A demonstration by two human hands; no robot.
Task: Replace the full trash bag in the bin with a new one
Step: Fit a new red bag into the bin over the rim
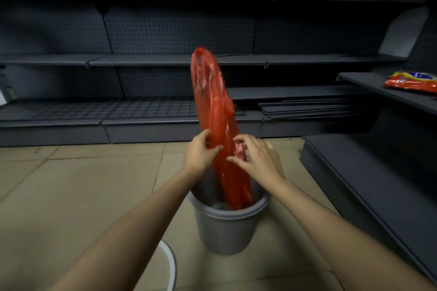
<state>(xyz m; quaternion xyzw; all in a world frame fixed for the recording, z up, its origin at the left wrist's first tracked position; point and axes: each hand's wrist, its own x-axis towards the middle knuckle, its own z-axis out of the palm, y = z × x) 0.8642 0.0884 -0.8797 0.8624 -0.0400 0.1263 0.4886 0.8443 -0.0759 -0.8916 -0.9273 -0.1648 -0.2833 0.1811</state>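
A red plastic bag stands up long and narrow out of a grey round bin on the tiled floor, its handle loops at the top. Its lower end reaches down inside the bin. My left hand grips the bag's left side at mid height, thumb and fingers curled round the plastic. My right hand pinches the bag's right edge with its fingertips, the other fingers spread. What lies deeper in the bin is hidden by the bag.
Dark metal store shelves run along the back wall and the right side. A red snack packet lies on the right shelf. A white round rim shows on the floor at the lower left of the bin.
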